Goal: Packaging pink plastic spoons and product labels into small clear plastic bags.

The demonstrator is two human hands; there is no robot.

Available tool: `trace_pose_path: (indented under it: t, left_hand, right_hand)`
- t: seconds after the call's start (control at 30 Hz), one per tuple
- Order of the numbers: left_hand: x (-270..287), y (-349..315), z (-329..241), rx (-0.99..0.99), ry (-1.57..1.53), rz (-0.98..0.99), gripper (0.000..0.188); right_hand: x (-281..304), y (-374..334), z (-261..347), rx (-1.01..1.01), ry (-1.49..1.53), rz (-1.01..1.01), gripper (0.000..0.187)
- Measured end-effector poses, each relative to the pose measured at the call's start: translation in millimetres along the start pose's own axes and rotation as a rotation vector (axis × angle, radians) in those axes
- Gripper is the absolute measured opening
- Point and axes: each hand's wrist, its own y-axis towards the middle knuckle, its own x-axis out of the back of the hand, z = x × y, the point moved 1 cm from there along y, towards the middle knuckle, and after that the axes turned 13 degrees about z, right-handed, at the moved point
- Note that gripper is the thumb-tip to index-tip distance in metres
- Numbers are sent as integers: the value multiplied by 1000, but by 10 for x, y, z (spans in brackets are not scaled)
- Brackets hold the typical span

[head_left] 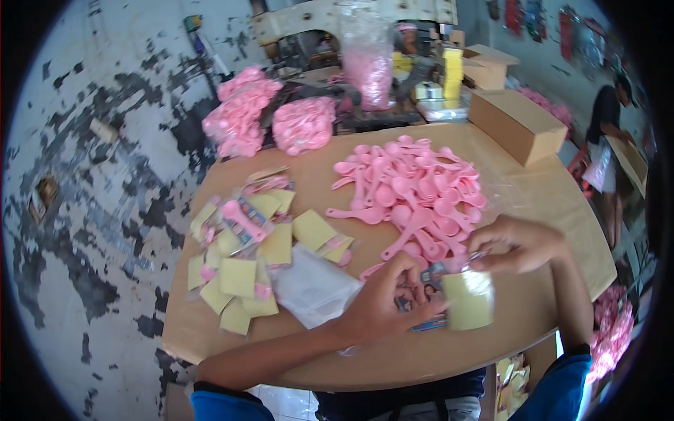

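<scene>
My left hand [386, 302] is closed around several printed cards [434, 277] near the front of the table. My right hand [518, 245] pinches the upper end of a see-through plastic packet [469, 302], which has a pale yellow card inside. The packet hangs just right of the printed cards, and a bit of pink shows near its top. Just beyond both hands spreads a heap of pink measuring spoons [414, 186]. A white sheaf of plastic bags [312, 284] lies left of my left hand. Filled packets with yellow cards [239, 277] are piled at the left.
Two bulging bags of pink spoons [303, 125] stand at the far left edge of the table [309, 351]. A cardboard box [518, 125] sits at the back right. Behind are a tall plastic sack [366, 67] and stacked yellow boxes [451, 74]. Another person [605, 119] stands at the far right.
</scene>
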Motion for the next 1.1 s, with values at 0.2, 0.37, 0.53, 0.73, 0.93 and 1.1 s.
trace_pose_path:
  t: [0.2,0.37,0.53,0.73,0.93,1.1]
  left_hand:
    - [-11,-44,-241,-151,240,270,38]
    - [7,-71,-246,-245,283,291,36]
    - [-5,-103,-260,-290,320,338,28]
    - [-45,-147,-250,-390,327,362,26]
    - [-9,-141,-336,-444,352,300,24]
    - [85,-116,-357,-399,354,289,21]
  right_hand:
    - [454,409,558,138,126,-404,20]
    - [101,1116,287,292,-257,-334,36]
    - [-363,1290,716,-115,-272,91,43]
    - [-393,1448,503,-79,-143,166,37]
    - [-417,1497,223,155,-87,106,30]
    - [-343,1418,299,184,-143,75,23]
